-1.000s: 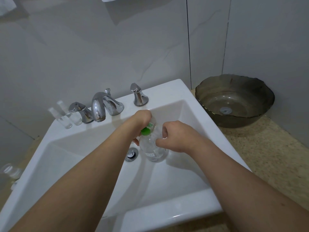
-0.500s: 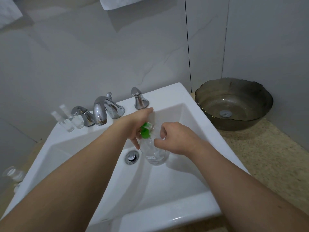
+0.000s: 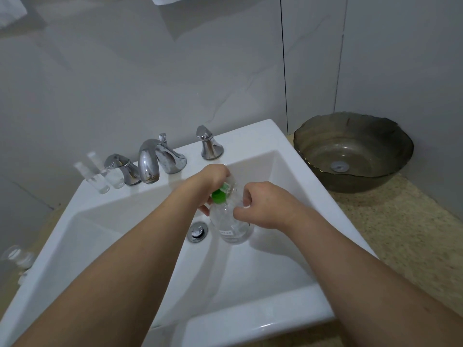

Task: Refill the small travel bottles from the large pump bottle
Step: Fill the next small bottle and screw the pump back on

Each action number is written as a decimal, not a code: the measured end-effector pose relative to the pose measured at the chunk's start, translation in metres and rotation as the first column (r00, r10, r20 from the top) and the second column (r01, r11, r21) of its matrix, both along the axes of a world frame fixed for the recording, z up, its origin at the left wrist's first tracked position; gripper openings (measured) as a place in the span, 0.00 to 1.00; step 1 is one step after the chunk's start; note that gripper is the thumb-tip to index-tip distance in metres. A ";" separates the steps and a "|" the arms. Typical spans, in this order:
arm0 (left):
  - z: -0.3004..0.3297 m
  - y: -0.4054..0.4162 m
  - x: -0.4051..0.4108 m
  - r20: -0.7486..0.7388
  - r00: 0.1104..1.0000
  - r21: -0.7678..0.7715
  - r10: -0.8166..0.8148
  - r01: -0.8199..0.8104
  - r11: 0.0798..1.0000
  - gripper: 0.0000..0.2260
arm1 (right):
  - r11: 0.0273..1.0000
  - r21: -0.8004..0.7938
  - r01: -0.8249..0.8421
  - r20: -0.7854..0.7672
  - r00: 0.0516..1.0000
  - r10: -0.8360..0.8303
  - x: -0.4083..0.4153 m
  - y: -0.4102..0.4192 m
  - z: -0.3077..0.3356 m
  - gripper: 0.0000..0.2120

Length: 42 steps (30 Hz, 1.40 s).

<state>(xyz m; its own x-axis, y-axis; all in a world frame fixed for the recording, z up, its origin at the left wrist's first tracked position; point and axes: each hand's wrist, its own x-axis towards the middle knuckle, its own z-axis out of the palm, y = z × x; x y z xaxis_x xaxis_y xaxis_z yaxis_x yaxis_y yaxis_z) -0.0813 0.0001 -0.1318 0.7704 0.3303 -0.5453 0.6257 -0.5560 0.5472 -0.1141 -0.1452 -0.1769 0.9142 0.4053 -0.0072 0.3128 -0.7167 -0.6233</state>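
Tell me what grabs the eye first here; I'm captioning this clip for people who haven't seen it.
Two bare forearms meet over the white sink, where the left hand and right hand work at the green-collared top of a clear pump bottle standing by the drain. Behind-left sit chrome taps and two small clear travel bottles; a dark glass basin sits right.

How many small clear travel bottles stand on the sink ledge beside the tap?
2. One small bottle stands farthest left on the ledge; the second bottle is just right of it, next to the left tap handle. Others may be hidden.
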 end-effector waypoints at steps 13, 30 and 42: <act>0.000 -0.006 -0.005 0.032 0.998 -0.007 0.057 -0.057 0.998 0.18 | 1.000 -0.024 -0.004 -0.012 1.000 0.004 -0.001 0.000 -0.001 0.13; 0.017 0.014 0.002 -0.107 0.994 -0.215 -0.015 -0.009 0.977 0.29 | 1.000 0.008 0.027 0.087 0.996 -0.027 0.003 0.001 -0.002 0.13; 0.007 0.005 0.003 -0.029 0.998 -0.105 0.060 -0.063 0.992 0.23 | 0.998 0.063 0.022 0.024 0.999 -0.024 0.005 0.001 -0.002 0.14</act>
<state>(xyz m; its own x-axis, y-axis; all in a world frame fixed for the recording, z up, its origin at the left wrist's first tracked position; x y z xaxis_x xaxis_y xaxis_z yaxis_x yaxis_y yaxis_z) -0.0786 0.0051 -0.1250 0.7356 0.3164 -0.5990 0.6716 -0.4557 0.5841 -0.1090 -0.1442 -0.1789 0.9227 0.3833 0.0406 0.3129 -0.6833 -0.6597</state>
